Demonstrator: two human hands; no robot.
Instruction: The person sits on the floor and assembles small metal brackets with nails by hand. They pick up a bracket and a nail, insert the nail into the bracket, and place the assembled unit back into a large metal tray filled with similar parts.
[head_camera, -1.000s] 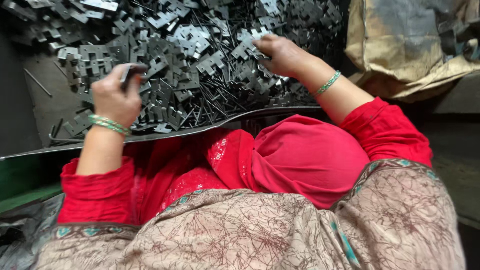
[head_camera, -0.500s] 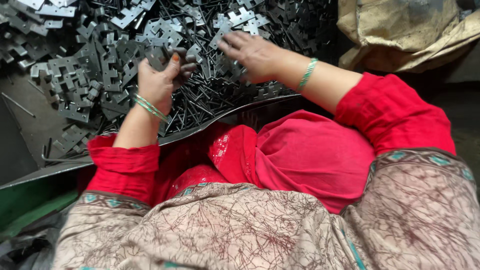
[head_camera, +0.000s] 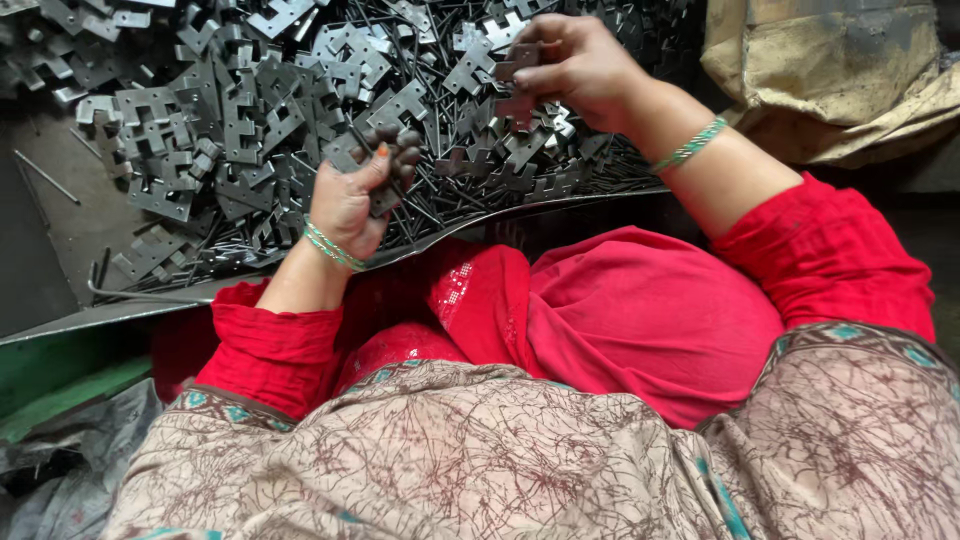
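A heap of grey stamped metal plates (head_camera: 240, 110), notched and flat, lies mixed with thin metal pins on a dark metal tray (head_camera: 70, 325). My left hand (head_camera: 362, 190) is closed around a metal plate and a thin pin above the heap's near edge. My right hand (head_camera: 570, 65) pinches another metal plate (head_camera: 515, 62) between thumb and fingers, lifted just over the pile. Both wrists wear green bangles. Red sleeves and a patterned shawl fill the lower view.
A worn tan sack (head_camera: 830, 70) sits at the upper right. The tray's curved front rim runs across below my hands. Grey plastic sheeting (head_camera: 60, 460) and a green surface (head_camera: 50, 375) lie at the lower left.
My left hand moved right and turned palm up with its plate. My right hand lifted a plate from the pile and drew it nearer.
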